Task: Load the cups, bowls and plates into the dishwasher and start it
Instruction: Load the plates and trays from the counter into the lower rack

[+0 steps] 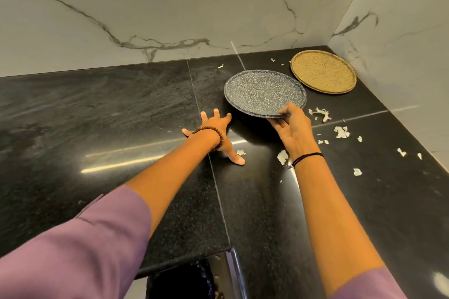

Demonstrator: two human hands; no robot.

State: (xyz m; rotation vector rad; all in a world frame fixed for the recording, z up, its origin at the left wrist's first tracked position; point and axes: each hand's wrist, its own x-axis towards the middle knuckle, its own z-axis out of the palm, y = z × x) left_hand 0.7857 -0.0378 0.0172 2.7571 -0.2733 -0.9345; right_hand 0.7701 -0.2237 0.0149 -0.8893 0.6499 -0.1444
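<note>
Hands apart: your left hand (218,130) lies spread flat on the counter (109,116). Your right hand (291,126) pinches the speckled plate (262,92) at its five-o'clock rim, its fingers hidden underneath.

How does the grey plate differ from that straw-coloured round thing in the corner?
The grey plate is dark and speckled; the straw-coloured tray looks woven. The grey plate is tilted, its near rim pinched by the right hand; the straw-coloured tray lies flat on the counter, untouched. Both are round and shallow.
</note>
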